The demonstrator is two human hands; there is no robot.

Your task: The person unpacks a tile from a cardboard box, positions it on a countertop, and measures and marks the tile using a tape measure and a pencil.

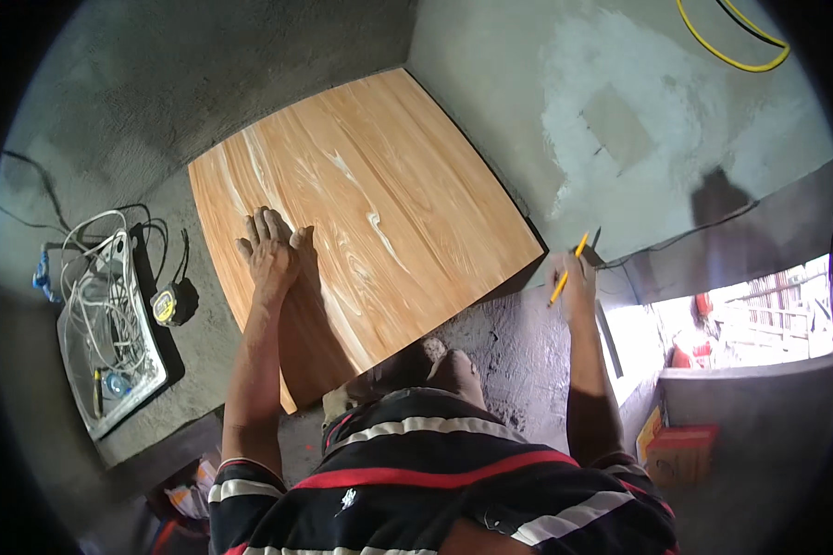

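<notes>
A large wood-grain board lies in front of me, its far corner toward the meeting of two grey walls. My left hand rests flat on the board's left part, fingers spread. Just off the board's right corner, my right hand grips a yellow pencil, which sticks out above and below the fingers. The fingers of that hand are partly blurred by bright light.
Left of the board lies a tape measure on the grey ledge. Beside it a pale tray holds tangled white cable. A yellow cable hangs on the right wall. A cardboard box stands at lower right.
</notes>
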